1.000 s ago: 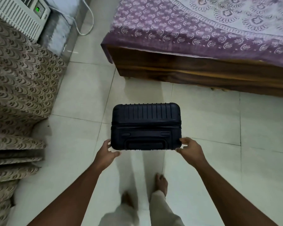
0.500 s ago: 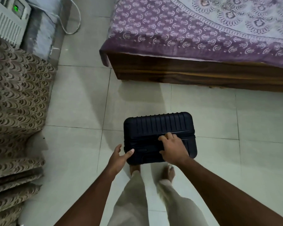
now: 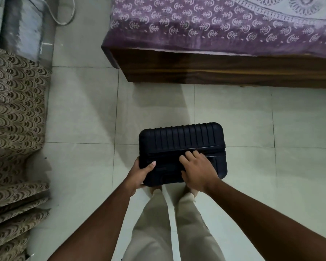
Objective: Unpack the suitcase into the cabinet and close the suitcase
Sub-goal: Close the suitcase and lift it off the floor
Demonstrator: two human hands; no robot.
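Note:
A small black ribbed suitcase (image 3: 181, 140) stands upright and closed on the tiled floor just in front of my feet. My left hand (image 3: 139, 172) grips its near left corner, thumb on the top face and fingers hidden round the side. My right hand (image 3: 196, 170) lies on top of the case near the zip seam, its fingers bent over the top handle area; whether they grasp the handle is hidden. No cabinet is in view.
A wooden bed (image 3: 224, 70) with a purple patterned cover (image 3: 215, 25) runs across the top right. A brown patterned curtain (image 3: 13, 129) hangs along the left. A white cable (image 3: 64, 17) lies on the floor at top left.
The suitcase has come closer to my feet. My right hand went from the case's right side onto its top, and my left hand closed on the left corner.

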